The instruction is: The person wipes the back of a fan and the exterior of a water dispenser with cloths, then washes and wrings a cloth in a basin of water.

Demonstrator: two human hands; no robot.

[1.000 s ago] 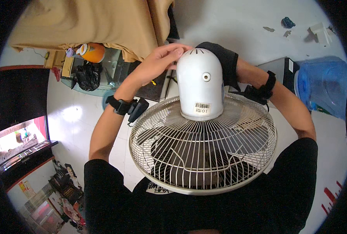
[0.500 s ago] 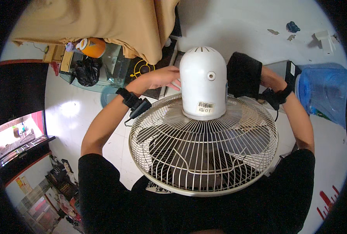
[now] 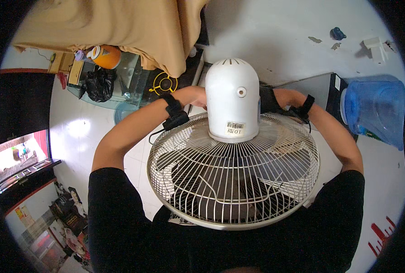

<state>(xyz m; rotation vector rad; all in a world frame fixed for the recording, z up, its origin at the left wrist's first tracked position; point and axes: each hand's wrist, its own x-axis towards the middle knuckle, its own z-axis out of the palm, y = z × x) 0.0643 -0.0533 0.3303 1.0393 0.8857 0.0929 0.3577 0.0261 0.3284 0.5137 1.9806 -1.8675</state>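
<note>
- My left hand (image 3: 197, 96) and right hand (image 3: 284, 96) are partly hidden behind the fan (image 3: 233, 129); I can't tell their grip.
- Uneven pushing could tip it between them.

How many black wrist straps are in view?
2: the left wrist strap and the right wrist strap, on either side of the white fan.

One fan (image 3: 233, 111), two wristbands (image 3: 172, 107)
</note>
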